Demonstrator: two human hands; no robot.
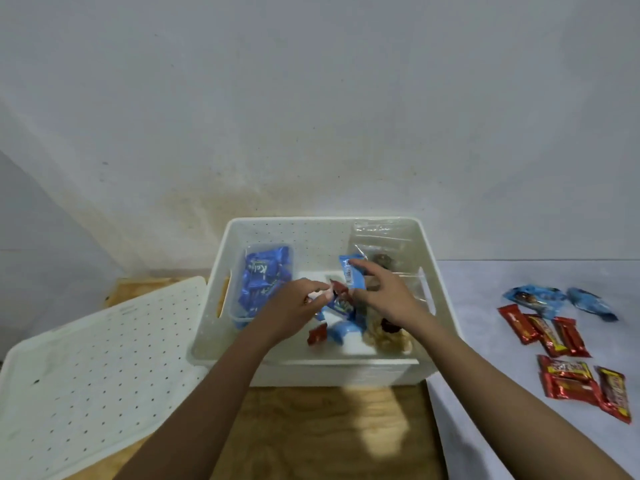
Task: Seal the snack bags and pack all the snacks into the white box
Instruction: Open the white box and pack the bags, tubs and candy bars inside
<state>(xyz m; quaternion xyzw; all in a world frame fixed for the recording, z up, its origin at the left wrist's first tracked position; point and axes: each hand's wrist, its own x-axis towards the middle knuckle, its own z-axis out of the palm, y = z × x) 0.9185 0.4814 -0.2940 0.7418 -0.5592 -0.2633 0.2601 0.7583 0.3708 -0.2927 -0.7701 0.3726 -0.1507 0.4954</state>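
Observation:
The white box stands open in the middle. Both my hands reach down into it. My right hand pinches a light blue snack packet and holds it upright. My left hand grips a small red-brown snack packet at its fingertips. Below my hands lie a red packet and blue packets. A clear tub of dark blue packets leans against the box's left wall. Clear zip bags with brown snacks stand at the right wall.
The perforated white lid lies to the left on the wooden surface. On the pale cloth to the right lie several red snack bars and two blue packets. A white wall rises close behind the box.

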